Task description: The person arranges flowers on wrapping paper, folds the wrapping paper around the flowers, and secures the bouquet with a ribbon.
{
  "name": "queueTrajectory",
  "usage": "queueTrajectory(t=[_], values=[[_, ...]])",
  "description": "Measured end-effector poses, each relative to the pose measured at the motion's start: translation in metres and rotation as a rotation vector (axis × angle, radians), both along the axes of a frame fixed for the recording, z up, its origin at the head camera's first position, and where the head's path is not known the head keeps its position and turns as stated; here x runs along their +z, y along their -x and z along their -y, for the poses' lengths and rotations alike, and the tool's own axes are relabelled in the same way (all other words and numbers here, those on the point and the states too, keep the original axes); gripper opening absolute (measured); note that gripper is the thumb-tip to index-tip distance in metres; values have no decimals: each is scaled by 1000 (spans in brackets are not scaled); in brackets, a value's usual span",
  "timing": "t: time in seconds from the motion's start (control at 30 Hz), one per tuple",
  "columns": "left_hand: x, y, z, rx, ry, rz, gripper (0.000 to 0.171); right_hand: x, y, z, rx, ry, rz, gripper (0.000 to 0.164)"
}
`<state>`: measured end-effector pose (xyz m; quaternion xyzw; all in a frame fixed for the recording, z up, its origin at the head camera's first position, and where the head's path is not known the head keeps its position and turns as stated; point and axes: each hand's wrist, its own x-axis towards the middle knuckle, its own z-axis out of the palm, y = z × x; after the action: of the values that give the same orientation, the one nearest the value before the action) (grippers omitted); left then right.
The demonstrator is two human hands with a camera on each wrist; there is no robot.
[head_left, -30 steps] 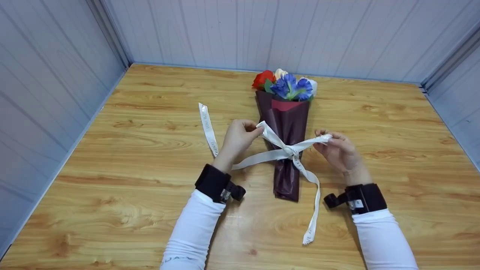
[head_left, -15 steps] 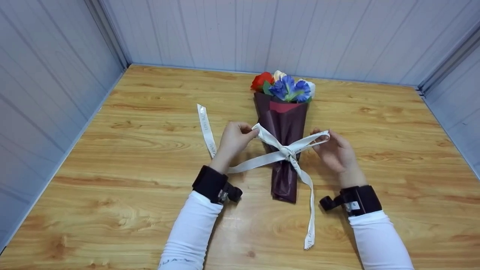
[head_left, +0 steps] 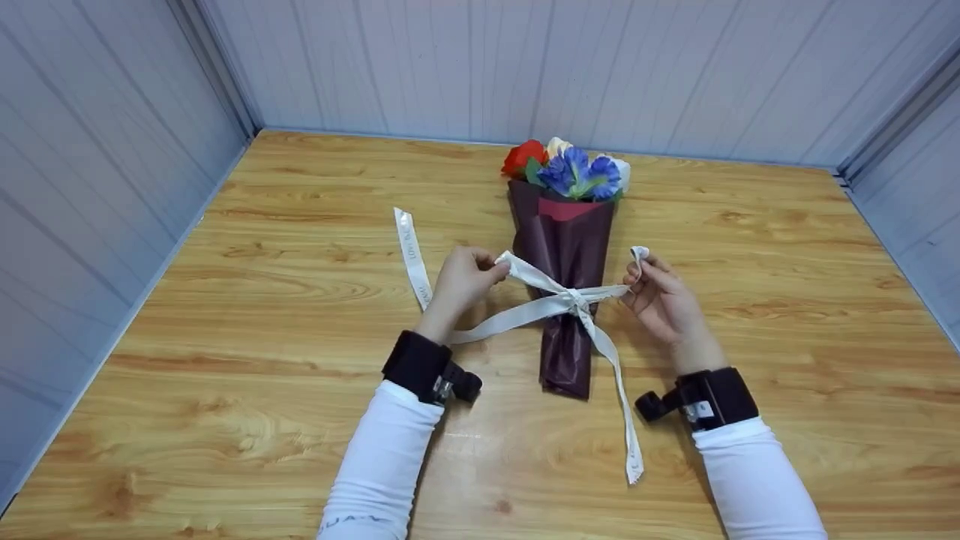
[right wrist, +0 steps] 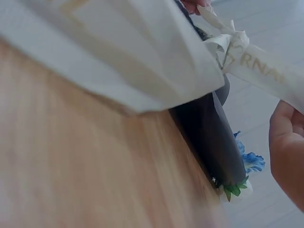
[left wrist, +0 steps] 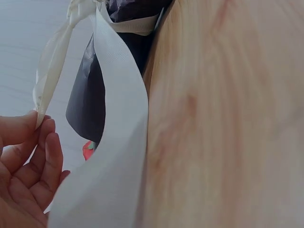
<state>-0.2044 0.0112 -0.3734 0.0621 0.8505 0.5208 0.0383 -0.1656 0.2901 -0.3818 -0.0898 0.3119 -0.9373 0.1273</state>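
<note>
A bouquet in dark maroon wrapping paper [head_left: 564, 240] lies on the table, its red, blue and pale flowers [head_left: 571, 171] pointing away. White printed ribbon [head_left: 517, 316] circles its middle, with a knot [head_left: 576, 298] at the front. To the left of the knot, my left hand [head_left: 463, 281] pinches the end of a ribbon loop between thumb and index finger; the left wrist view shows this pinch on the folded loop [left wrist: 50, 71]. My right hand [head_left: 666, 300] grips the ribbon's other loop right of the knot. Its fingertips lie beyond the right wrist view's edge, past the lettered ribbon [right wrist: 261, 69].
One long ribbon tail [head_left: 410, 251] stretches left behind my left wrist. Another tail [head_left: 624, 420] hangs down toward the front of the wooden table [head_left: 247, 420]. Pale panel walls [head_left: 405, 67] enclose the back and sides.
The right-hand loop has gone from spread to narrow, and part of it now sticks up above my right fingers. My left hand has shifted slightly left and down, still pinching its loop.
</note>
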Motion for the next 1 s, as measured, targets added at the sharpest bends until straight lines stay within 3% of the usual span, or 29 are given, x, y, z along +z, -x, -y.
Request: queueTrajectory(t=[0.13, 0.37, 0.57, 0.8, 1.0], values=[[-1, 1, 2, 3, 4, 10, 21, 0, 1, -1, -85, -17, 57, 20], [-1, 1, 5, 17, -12, 58, 23, 0, 8, -4, -290, -210, 321, 31], [-2, 1, 4, 34, 8, 88, 24, -6, 13, -11, -290, -348, 378, 35], [-5, 3, 4, 67, -18, 105, 19, -10, 16, -20, -271, -382, 411, 21], [-9, 5, 5, 91, -13, 84, 25, -10, 17, -26, -305, -389, 436, 19]])
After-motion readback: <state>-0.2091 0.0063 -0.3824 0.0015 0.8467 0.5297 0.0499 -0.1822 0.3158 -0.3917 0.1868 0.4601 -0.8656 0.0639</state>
